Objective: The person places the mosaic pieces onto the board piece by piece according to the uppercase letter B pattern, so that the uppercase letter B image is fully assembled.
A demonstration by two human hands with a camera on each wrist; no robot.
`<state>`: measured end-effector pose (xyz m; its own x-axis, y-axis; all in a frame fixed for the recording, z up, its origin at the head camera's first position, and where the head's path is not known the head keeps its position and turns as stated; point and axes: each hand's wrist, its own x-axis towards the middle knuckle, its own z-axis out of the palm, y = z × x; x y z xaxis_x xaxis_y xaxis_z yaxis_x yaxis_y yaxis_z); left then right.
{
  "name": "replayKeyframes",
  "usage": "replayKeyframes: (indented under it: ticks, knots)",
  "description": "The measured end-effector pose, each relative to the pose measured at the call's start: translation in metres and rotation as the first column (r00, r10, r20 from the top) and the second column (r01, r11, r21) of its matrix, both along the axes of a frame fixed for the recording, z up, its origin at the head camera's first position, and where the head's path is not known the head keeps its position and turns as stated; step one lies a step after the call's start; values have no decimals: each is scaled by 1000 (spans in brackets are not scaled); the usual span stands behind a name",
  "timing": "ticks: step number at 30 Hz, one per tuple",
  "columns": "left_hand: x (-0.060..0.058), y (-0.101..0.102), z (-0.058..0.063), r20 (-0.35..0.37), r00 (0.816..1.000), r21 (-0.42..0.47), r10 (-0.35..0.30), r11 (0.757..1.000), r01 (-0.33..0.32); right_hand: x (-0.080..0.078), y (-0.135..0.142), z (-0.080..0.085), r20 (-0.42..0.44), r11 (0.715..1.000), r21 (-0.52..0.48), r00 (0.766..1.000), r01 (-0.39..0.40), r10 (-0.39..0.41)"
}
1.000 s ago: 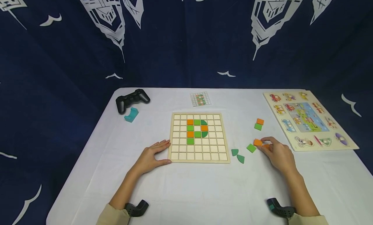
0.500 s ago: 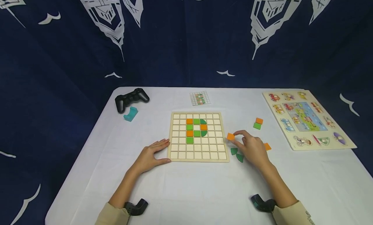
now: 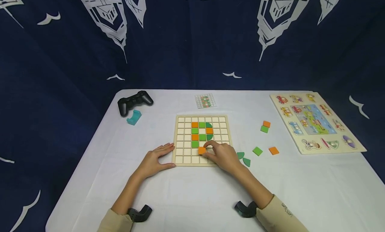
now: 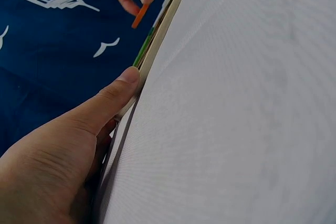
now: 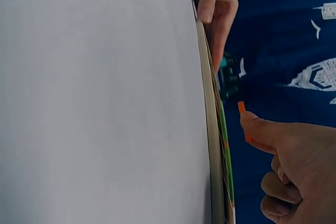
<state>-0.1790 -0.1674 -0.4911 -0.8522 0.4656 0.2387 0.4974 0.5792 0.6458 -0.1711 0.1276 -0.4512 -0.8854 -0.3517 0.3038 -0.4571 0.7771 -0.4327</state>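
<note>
A wooden grid board (image 3: 187,159) lies on the white table, with several orange squares, green squares and dark green quarter-round tiles set in its cells. My left hand (image 3: 154,161) rests at the board's left edge, thumb and fingers spread and touching it. Over the board's lower middle, my right hand (image 3: 224,155) pinches an orange square tile (image 3: 202,150) between thumb and finger. In the right wrist view this orange tile (image 5: 241,107) is held edge-on, apart from the board. The left wrist view also shows the tile (image 4: 139,16) above the board surface.
Right of the board lie dark green quarter-round tiles (image 3: 246,162), green squares (image 3: 257,151) and orange squares (image 3: 273,150). A pattern card (image 3: 206,101) is behind the board. A picture puzzle (image 3: 312,146) lies far right; a black game controller (image 3: 135,102) and teal piece (image 3: 134,117) sit back left.
My right hand has picked the orange tile from the loose tiles on the right and carried it left, over the board. My left hand has stayed at the board's edge.
</note>
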Motion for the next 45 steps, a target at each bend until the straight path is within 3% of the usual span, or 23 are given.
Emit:
replayKeyframes:
  ticks: [9,30,38,45]
  knots:
    - [0,0,0,-1,1000,0,0,1000,0,-6,-18,-9,19,1000,22,1000,4,-4]
    - [1,0,0,2,1000,-17,10,1000,-10,-7,-20,-15,26,1000,-13,1000,4,-4]
    - [0,1,-1,11,1000,-26,12,1000,-11,0,-2,-9,48,999,-40,998,30,-28]
    - [1,1,0,6,1000,-14,18,1000,-17,5,41,3,-12,989,-98,993,114,-116]
